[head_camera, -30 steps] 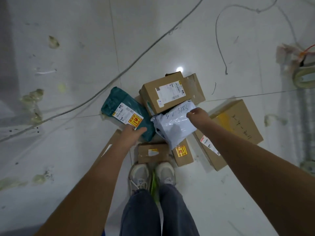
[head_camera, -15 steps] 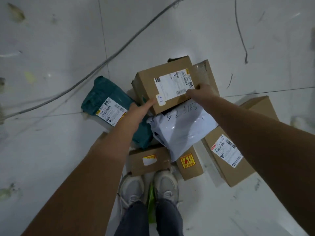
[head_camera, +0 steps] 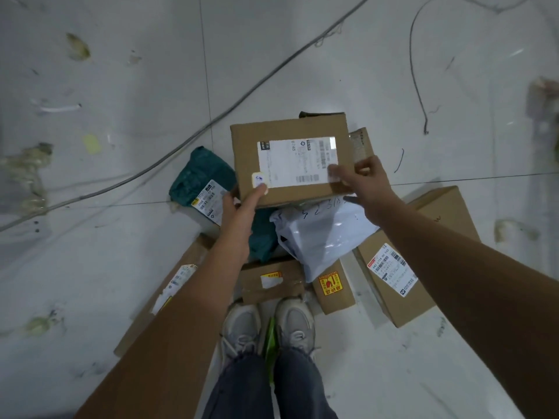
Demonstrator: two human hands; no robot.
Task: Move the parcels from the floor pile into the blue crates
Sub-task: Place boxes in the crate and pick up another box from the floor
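Note:
A brown cardboard box (head_camera: 290,134) with a white label sits on top of the floor pile, tilted up toward me. My left hand (head_camera: 242,216) grips its near left corner, thumb on the label's edge. My right hand (head_camera: 363,179) holds its near right corner. Under the box lie a teal mailer bag (head_camera: 199,173) at the left and a white plastic mailer (head_camera: 323,234) with handwritten numbers. Several other cardboard boxes surround them: a small one (head_camera: 272,281) by my shoes, one with a yellow-red sticker (head_camera: 332,287), a large one (head_camera: 402,267) at right. No blue crate is in view.
A flat long carton (head_camera: 169,285) lies under my left forearm. My grey shoes (head_camera: 269,325) stand against the pile. Cables (head_camera: 211,122) run across the white tiled floor, with scraps of debris (head_camera: 27,170) at the left.
Both hands have left the teal and white mailers and closed on the brown labelled box. The box has risen and turned so its label faces me.

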